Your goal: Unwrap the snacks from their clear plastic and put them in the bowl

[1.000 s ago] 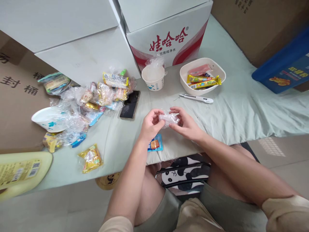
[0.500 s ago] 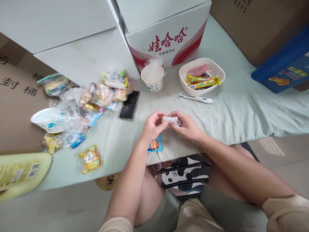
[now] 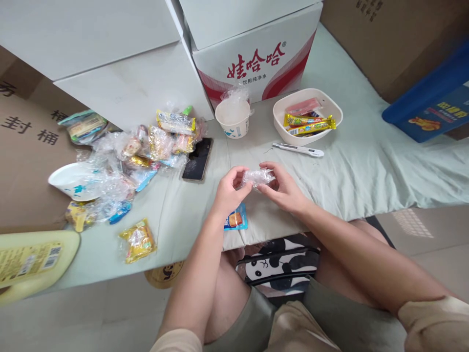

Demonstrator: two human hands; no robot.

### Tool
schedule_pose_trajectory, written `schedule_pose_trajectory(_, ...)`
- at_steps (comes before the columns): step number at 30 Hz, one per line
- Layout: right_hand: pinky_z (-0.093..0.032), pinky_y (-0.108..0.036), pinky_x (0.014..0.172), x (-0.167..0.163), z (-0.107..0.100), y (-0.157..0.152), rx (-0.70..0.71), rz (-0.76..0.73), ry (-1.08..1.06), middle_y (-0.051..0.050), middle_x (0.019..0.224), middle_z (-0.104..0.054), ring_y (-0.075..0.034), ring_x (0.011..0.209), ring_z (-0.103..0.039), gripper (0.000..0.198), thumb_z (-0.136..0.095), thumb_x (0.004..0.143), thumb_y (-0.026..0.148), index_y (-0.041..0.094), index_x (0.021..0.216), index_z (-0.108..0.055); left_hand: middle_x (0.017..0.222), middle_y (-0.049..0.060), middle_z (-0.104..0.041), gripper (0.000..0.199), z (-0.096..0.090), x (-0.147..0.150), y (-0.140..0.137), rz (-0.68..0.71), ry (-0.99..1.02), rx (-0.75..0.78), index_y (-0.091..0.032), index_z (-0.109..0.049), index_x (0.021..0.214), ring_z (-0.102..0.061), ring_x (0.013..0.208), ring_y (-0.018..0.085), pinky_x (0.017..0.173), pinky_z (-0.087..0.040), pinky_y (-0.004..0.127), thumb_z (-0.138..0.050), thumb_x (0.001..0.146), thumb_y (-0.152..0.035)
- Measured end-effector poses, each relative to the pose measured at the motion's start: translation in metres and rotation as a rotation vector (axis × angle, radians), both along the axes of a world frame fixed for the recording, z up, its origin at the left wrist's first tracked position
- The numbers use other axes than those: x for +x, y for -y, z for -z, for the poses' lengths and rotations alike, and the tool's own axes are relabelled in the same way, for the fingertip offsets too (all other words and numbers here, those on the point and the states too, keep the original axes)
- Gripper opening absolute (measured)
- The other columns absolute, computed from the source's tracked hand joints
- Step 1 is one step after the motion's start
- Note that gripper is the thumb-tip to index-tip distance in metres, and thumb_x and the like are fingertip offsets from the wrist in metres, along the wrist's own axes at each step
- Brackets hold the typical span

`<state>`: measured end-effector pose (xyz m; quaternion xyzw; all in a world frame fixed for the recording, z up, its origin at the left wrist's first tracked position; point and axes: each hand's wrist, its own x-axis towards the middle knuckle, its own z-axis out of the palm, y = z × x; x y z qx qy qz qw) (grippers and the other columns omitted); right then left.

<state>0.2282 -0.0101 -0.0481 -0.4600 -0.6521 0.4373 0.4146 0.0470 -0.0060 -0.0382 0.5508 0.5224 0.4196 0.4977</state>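
Between my two hands is a small bundle of crinkled clear plastic wrap [image 3: 257,178], held above the cloth; what lies inside it cannot be made out. The thumb and fingers of my left hand [image 3: 231,189] close on its left end. From the right, my right hand [image 3: 283,189] grips the other end, its thumb low and its forefinger on top. Below my left hand a blue snack packet [image 3: 238,218] with a biscuit picture lies near the front edge, partly covered by the forearm.
Several wrapped snacks [image 3: 161,143] heap up left, beside a phone [image 3: 198,159] and a tipped paper cup [image 3: 73,182]. A yellow packet [image 3: 140,240] lies nearer. An upright paper cup [image 3: 233,120], a white tub [image 3: 279,126] of snack sticks and a utility knife [image 3: 298,149] stand or lie beyond my hands.
My right fingers have lifted and spread a little along the plastic bundle, so more of it shows. The bundle has shifted slightly up and left between my hands.
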Motion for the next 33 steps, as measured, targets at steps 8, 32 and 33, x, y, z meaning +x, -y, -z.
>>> schedule_pose_trajectory(8, -0.047, -0.029, 0.065, 0.0000, -0.0018, -0.0007, -0.022, -0.045, 0.077, -0.005, 0.096, -0.068, -0.016, 0.074, -0.059, 0.030, -0.058, 0.084, 0.031, 0.019, 0.112, -0.060, 0.090, 0.002, -0.068, 0.028, -0.0053, 0.0003, 0.0020, 0.058, -0.040, 0.008, -0.018, -0.061, 0.099, -0.064, 0.082, 0.015, 0.076, -0.051, 0.027, -0.069, 0.072, -0.024)
schedule_pose_trajectory(32, -0.039, -0.028, 0.062, 0.0018, -0.0094, 0.0019, -0.073, -0.096, 0.228, -0.001, 0.078, -0.065, -0.015, 0.064, -0.054, 0.025, -0.053, 0.082, 0.032, 0.018, 0.102, -0.059, 0.087, 0.000, -0.063, 0.020, -0.0065, 0.0024, 0.0082, 0.170, -0.160, -0.045, -0.019, -0.059, 0.099, -0.058, 0.079, 0.014, 0.073, -0.045, 0.026, -0.059, 0.081, -0.026)
schedule_pose_trajectory(33, -0.039, -0.028, 0.062, 0.0018, -0.0090, 0.0023, -0.071, -0.111, 0.258, -0.002, 0.079, -0.066, -0.016, 0.064, -0.054, 0.026, -0.052, 0.082, 0.032, 0.018, 0.102, -0.059, 0.086, 0.000, -0.063, 0.019, -0.0066, 0.0034, 0.0088, 0.175, -0.192, -0.046, -0.020, -0.059, 0.099, -0.058, 0.078, 0.014, 0.072, -0.045, 0.026, -0.058, 0.080, -0.025)
